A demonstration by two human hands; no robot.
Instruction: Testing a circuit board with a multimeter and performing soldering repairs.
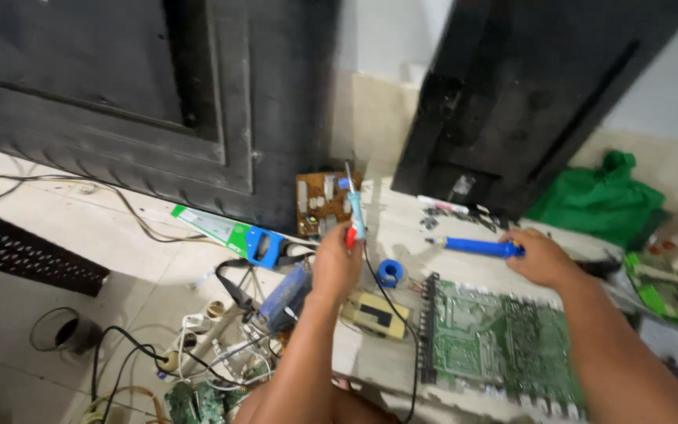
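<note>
Green and studded with components, a large circuit board (504, 345) lies flat on a pale low table (402, 228), just below the person's right hand (541, 257). That hand is closed round a blue desoldering pump (480, 248) held level above the board's top edge. The left hand (336, 263) grips a soldering iron (354, 206) upright, tip up, beside a small blue solder spool (389, 272).

Both forearms are bare from the wrist up to the frame's lower edge, with no sleeve in view. The left hand (337, 263) and right hand (541, 257) carry no glove, ring, watch or wristband.
</note>
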